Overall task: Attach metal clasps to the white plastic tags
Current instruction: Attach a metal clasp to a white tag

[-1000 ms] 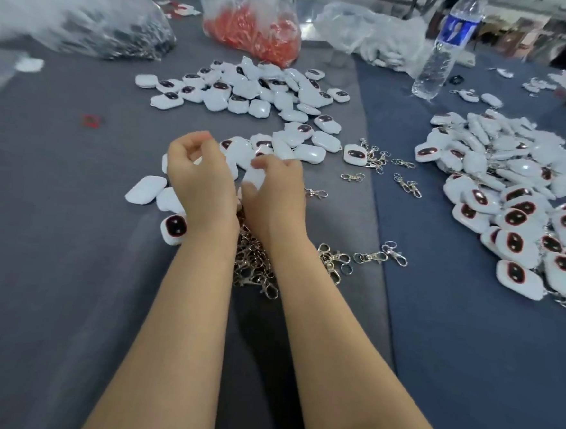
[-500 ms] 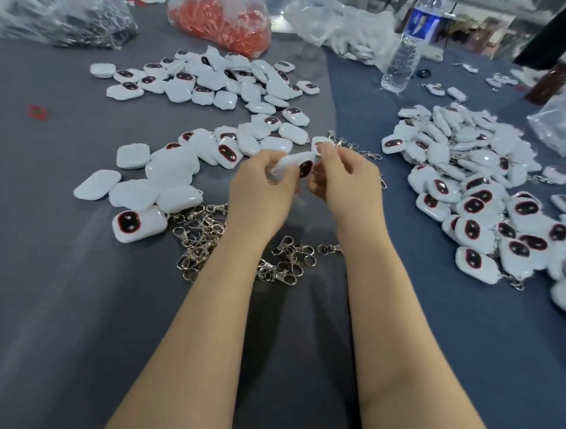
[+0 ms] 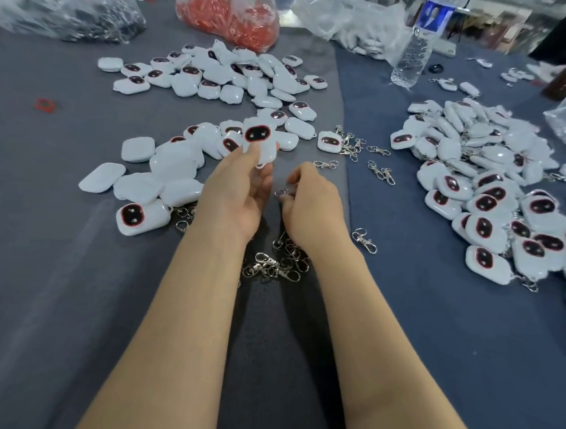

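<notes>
My left hand (image 3: 239, 191) holds one white plastic tag (image 3: 260, 142) upright between its fingertips, the tag's dark red-rimmed face towards me and its loop end pointing down. Just to the right, my right hand (image 3: 312, 203) pinches a metal clasp (image 3: 282, 193) close to that loop. A heap of loose clasps (image 3: 275, 264) lies on the cloth under my wrists. Loose tags (image 3: 163, 176) lie left of my left hand. A large pile of tags with clasps on them (image 3: 497, 202) covers the right side.
Another spread of white tags (image 3: 217, 75) lies farther back. Behind it stand a bag of red parts (image 3: 228, 19), a bag of dark metal parts (image 3: 71, 15), a clear bag of white pieces (image 3: 352, 25) and a water bottle (image 3: 417, 46). Stray clasps (image 3: 378, 170) dot the middle.
The two hands, joined on one tag half a second ago, have drawn apart. The left now holds the tag upright and the right pinches a clasp lower down.
</notes>
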